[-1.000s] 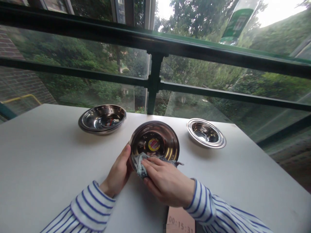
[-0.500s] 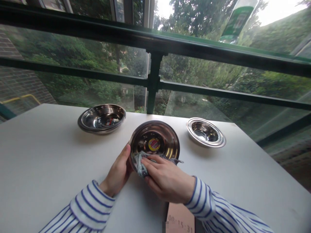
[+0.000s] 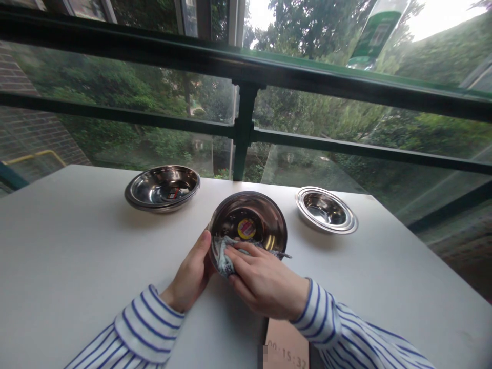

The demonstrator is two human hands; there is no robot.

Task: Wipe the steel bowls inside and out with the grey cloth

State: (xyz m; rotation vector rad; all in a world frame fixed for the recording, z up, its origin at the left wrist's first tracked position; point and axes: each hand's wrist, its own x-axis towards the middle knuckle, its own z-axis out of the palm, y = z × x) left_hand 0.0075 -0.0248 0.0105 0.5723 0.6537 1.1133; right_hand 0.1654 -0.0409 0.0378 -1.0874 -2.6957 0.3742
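I have left fingers (image 3: 205,242) closed on the shiny round steel bowl (image 3: 254,211), right fingers (image 3: 240,260) pinning a bunched pale-green cloth (image 3: 223,256) — overpressing could tip the bowl.

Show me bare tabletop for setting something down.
Free: the white table between the stacked bowls and left sleeve; also between the right bowl and right sleeve. Crowded: the centre, with left hand, right hand, held bowl, cloth and timer.

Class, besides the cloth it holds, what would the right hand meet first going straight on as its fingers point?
Probably the held bowl, on its left inner wall, near the left hand; exact depth is unclear.
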